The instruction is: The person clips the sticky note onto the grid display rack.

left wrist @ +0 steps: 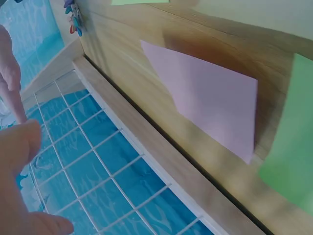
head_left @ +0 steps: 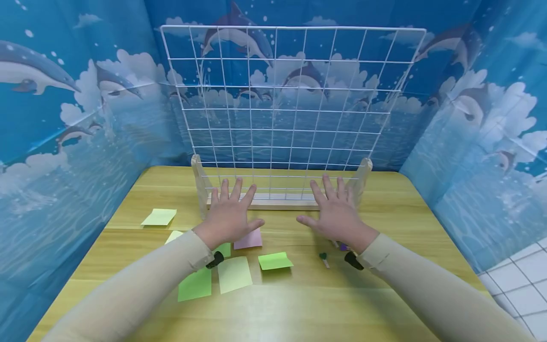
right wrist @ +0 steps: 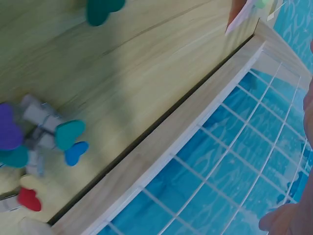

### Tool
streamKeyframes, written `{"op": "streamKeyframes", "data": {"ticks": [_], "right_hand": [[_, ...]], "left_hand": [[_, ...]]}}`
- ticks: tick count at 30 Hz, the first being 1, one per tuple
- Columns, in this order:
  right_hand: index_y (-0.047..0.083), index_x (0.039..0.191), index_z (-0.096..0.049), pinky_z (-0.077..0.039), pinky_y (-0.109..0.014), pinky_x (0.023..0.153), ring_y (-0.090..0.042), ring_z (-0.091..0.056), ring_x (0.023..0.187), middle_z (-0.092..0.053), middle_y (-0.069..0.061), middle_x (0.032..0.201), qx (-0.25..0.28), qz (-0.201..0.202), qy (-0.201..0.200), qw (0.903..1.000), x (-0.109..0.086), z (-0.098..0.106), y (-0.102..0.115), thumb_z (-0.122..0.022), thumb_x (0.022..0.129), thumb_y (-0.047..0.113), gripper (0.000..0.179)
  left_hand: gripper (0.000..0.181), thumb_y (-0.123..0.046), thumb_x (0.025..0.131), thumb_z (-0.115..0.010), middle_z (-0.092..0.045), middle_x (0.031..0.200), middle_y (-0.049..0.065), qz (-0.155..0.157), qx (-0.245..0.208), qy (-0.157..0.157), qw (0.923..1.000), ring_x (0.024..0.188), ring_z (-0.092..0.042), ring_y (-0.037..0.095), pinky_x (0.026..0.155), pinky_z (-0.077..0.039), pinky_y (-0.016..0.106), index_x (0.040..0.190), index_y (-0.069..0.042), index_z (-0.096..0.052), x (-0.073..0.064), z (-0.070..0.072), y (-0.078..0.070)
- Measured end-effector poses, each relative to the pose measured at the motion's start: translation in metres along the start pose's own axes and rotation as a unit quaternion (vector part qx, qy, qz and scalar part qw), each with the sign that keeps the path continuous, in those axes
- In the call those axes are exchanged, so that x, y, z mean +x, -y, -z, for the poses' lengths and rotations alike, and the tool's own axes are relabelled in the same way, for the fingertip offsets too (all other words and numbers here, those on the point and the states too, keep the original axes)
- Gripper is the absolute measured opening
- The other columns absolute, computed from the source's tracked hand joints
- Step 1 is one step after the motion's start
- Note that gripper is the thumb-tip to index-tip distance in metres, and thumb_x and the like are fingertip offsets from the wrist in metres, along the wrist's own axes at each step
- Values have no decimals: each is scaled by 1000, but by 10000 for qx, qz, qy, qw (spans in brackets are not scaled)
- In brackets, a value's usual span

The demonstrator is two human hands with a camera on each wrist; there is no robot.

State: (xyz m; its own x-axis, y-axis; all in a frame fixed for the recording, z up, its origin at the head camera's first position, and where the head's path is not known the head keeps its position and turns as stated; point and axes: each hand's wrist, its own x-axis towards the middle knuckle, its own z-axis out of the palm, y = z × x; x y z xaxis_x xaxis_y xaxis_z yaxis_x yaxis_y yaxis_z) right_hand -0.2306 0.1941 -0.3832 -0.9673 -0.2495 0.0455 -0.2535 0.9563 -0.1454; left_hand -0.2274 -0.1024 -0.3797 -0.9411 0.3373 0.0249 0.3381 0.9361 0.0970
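My left hand (head_left: pixel 228 216) hovers with fingers spread before the left part of a white wire grid (head_left: pixel 290 27) on a wooden stand (head_left: pixel 282 205). Before the grid's right part, my right hand (head_left: pixel 337 216) is likewise spread, palm down. Both are empty. Beneath the left wrist lies a pinkish-purple sticky note (left wrist: pixel 210 98), beside a green note (left wrist: pixel 293 142). Under the right wrist, in its wrist view, are several small clothespins with heart tops, among them purple (right wrist: pixel 9 127), teal (right wrist: pixel 70 134) and red (right wrist: pixel 29 199); the head view mostly hides them.
More sticky notes lie about: a bright green one (head_left: pixel 275 261), a pale one (head_left: pixel 235 274), a green one (head_left: pixel 195 286) and a yellowish one (head_left: pixel 159 217) farther left. A single green-heart clothespin (head_left: pixel 324 260) lies right of centre. Blue dolphin curtains (head_left: pixel 77 190) surround the wooden table (head_left: pixel 265 313).
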Motion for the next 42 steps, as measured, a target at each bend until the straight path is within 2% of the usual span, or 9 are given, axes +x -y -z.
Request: {"op": "streamKeyframes", "data": {"ticks": [8,18,23,28,33,35,42], "right_hand": [[16,171,-9,6,-79,121,-58,14,158,6,-23,176,134,-84,-18,9999,-7,-1,-19,-57,94,77,110],[13,171,-9,4,-79,122,-55,17,158,7,-26,175,240,-267,25,9994,-18,-2,-42,-57,95,76,110],[9,170,-9,2,-78,122,-57,15,158,7,-28,175,260,-199,44,9995,-24,-2,-52,-59,97,71,109],[2,168,-14,-7,-77,123,-61,3,157,2,-31,174,227,-33,21,9997,-28,-2,-61,-61,100,63,102],[-2,165,-24,-28,-73,120,-64,-25,149,-21,-36,168,106,138,-22,9998,-32,-1,-70,-61,104,52,89],[-1,164,-28,-34,-74,116,-64,-31,147,-27,-36,166,166,70,56,9998,-35,-1,-74,-60,105,50,84],[-1,161,-38,-42,-71,112,-58,-43,144,-37,-35,162,472,-142,365,9981,-44,0,-87,-59,107,40,71]], "left_hand": [[94,-69,99,-55,-7,176,23,26,-155,34,9999,160,-2,57,125,-8,76,170,-20,-20,-4,0,16],[92,-66,100,-57,-13,174,28,191,-225,107,9995,159,-4,59,125,-6,75,170,-16,-23,-10,0,34],[90,-65,101,-56,-15,173,27,239,-300,100,9992,159,-4,58,126,-7,75,169,-16,-24,-14,-1,43],[86,-62,103,-56,-21,172,29,256,-320,62,9991,159,-7,58,126,-9,74,168,-13,-27,-19,-3,55],[83,-59,103,-57,-27,169,30,236,-318,-42,9992,158,-14,58,124,-14,75,166,-12,-32,-24,-5,67],[82,-59,103,-57,-30,168,29,230,-327,-90,9992,157,-16,58,124,-16,76,166,-12,-33,-26,-6,72],[78,-53,104,-59,-37,166,25,179,-505,-205,9984,154,-23,59,124,-18,74,165,-10,-34,-34,-6,88]]}}
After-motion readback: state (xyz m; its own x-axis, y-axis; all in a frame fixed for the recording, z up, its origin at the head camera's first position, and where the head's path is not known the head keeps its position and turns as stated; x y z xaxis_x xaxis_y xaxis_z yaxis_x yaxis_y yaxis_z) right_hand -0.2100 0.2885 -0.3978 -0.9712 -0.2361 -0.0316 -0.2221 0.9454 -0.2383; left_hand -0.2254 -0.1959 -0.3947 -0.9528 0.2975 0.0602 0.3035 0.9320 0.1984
